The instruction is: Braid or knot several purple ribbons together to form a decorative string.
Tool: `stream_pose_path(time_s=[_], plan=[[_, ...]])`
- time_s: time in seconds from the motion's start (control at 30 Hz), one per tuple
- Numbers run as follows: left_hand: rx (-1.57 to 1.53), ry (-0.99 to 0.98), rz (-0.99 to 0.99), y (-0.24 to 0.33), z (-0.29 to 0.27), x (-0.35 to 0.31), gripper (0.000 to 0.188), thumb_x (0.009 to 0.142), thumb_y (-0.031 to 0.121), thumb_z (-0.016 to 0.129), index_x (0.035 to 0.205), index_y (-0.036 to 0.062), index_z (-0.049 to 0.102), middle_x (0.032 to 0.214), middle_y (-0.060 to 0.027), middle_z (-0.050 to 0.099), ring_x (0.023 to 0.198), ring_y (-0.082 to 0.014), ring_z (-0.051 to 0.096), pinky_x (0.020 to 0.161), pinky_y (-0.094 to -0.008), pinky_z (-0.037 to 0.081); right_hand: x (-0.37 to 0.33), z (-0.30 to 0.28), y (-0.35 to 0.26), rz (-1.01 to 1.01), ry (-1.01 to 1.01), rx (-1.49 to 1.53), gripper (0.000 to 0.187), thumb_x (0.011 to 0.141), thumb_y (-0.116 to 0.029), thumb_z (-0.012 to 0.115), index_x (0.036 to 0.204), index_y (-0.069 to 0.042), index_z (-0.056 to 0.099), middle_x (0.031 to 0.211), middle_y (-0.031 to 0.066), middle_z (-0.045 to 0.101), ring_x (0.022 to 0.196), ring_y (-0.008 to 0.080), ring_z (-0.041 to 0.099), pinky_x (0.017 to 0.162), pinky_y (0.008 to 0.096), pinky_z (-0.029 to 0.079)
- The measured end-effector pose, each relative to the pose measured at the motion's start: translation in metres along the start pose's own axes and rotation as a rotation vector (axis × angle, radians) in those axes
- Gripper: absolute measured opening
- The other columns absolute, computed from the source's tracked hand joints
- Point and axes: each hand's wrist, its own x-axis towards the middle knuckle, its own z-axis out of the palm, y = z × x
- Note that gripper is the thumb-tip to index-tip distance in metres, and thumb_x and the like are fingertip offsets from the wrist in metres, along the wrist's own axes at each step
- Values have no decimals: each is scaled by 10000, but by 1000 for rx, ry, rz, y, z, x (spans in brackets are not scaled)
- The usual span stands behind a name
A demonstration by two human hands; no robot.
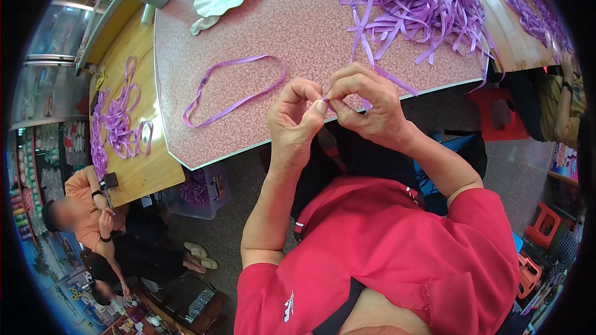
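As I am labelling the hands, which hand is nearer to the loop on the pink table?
Left. The left hand is just to the right of the loop; the right hand is farther right, past the left one.

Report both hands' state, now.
Left hand: closed, pinching a narrow, flat purple fabric ribbon.
Right hand: closed, pinching what looks like the same ribbon, close beside the left.

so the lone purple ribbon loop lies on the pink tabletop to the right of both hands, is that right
Not quite: the purple ribbon loop does lie on the pink tabletop, but left of both the left hand and right hand, as the head view shows.
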Motion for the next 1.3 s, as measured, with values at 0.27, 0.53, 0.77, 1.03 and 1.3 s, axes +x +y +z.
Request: stream_pose_path(time_s=[0.27,0.53,0.77,1.03,1.3], plan=[[417,5,223,1,-3,3,159,794,-37,650,882,47,549,894,-32,556,861,-129,539,826,-267,437,7,-6,-2,-181,-15,-172,247,716,71,730,917,-28,628,872,103,663,782,235,670,664,336,538],[784,15,604,-2,-3,9,259,679,-65,687,862,63,556,884,-86,589,834,-244,587,767,-337,467,0,-3,-10,222,-40,97,140,796,31,695,907,-14,622,843,31,640,776,125,626,666,276,500],[520,-66,487,-10,-8,7,252,711,-92,666,886,54,559,927,-84,581,866,-200,579,814,-319,466,3,-13,-13,823,-189,670,85,927,-113,627,966,-38,627,874,-44,597,786,36,552,677,202,447],[390,-158,382,-11,-14,7,249,732,-99,658,901,57,565,962,-87,563,907,-184,561,838,-307,460,-1,-12,-3,786,-249,755,97,926,-155,653,972,-74,625,923,-42,587,806,25,514,703,196,411],[817,-41,726,-4,-11,11,286,701,-82,702,902,81,580,990,-97,572,881,-233,557,753,-338,483,6,-9,-14,897,-95,787,195,991,-232,604,1006,-39,630,919,4,605,810,73,585,768,246,503]])
